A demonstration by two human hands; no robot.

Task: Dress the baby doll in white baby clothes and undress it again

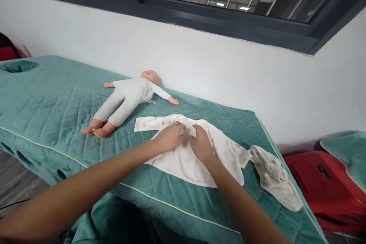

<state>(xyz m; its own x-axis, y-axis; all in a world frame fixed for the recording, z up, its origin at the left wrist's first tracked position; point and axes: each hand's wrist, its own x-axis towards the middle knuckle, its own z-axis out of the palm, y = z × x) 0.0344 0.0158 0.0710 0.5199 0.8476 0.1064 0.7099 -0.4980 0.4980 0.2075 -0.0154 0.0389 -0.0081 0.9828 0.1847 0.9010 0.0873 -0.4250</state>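
A white baby shirt (197, 164) with small printed figures lies spread on the green quilted cover, one sleeve stretched to the left. My left hand (171, 136) is closed at the middle of the shirt, fingers bent onto its cloth. Just across from it, my right hand (202, 144) is also closed on the shirt front. A small greyish blur shows between the fingertips; I cannot make out what it is. Beyond the shirt, a baby doll (130, 91) in a pale suit lies on its back, arms spread and head toward the wall.
A bunched printed white cloth (273, 177) lies right of the shirt by the bed's edge. The green quilted bed (57, 95) stands against a white wall (200, 61) under a dark window frame (228, 24). Red plastic chairs (328, 187) stand beyond the right edge.
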